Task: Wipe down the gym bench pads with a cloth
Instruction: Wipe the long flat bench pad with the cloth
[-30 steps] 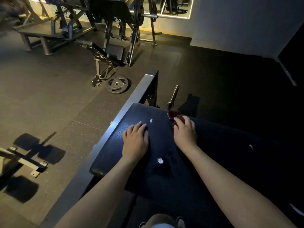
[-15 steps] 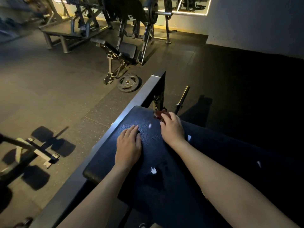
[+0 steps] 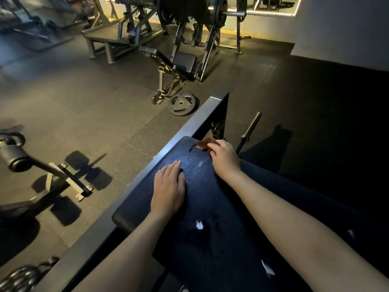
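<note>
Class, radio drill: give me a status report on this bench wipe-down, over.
Left hand flat on dark textured bench pad. Right hand bent over reddish-brown cloth at pad's far end. White tears nearer body; steel frame rail along left edge.

The scene is dimly lit. Warm light is given off by a light strip (image 3: 273, 14) along the far wall, and hard shadows are cast across the floor (image 3: 69, 98) at the left. A speckled sheen is caught on the bench pad (image 3: 195, 171), where the brown cloth (image 3: 202, 144) is barely made out. The right side is lost in near blackness. Lines are bent towards the edges, and the upper-left corner is smeared by blur.
</note>
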The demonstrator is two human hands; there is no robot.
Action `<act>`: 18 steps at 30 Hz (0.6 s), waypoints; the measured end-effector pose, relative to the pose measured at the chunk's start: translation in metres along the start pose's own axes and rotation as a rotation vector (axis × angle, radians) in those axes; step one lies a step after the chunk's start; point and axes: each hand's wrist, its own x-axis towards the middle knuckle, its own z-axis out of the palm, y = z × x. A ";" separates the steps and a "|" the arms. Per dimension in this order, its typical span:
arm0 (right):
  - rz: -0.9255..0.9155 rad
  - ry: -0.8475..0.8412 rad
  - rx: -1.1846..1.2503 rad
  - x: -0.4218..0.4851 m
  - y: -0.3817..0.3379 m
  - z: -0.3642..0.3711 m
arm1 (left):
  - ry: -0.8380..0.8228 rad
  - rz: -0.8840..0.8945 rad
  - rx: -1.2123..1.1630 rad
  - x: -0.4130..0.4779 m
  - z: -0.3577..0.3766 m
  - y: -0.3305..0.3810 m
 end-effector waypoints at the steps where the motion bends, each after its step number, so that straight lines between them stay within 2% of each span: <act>1: 0.037 0.004 -0.008 0.001 -0.001 0.000 | 0.009 -0.004 -0.016 0.000 0.000 -0.001; 3: 0.035 0.000 0.002 -0.008 -0.013 0.002 | 0.024 -0.009 -0.040 0.001 0.001 -0.001; 8: -0.247 -0.060 0.103 -0.065 -0.042 0.018 | 0.018 -0.007 -0.046 0.001 -0.001 0.001; 11: -0.330 -0.081 0.059 -0.047 -0.023 0.013 | 0.013 -0.006 -0.038 0.001 -0.001 0.001; 13: -0.216 -0.005 0.010 -0.019 -0.002 0.007 | 0.017 -0.013 -0.034 0.001 -0.001 0.001; 16: 0.066 0.051 -0.011 0.004 0.013 -0.001 | 0.023 -0.029 -0.055 0.000 -0.001 0.001; 18: 0.078 0.038 -0.011 -0.006 0.000 0.002 | 0.027 -0.031 -0.069 0.000 -0.002 0.002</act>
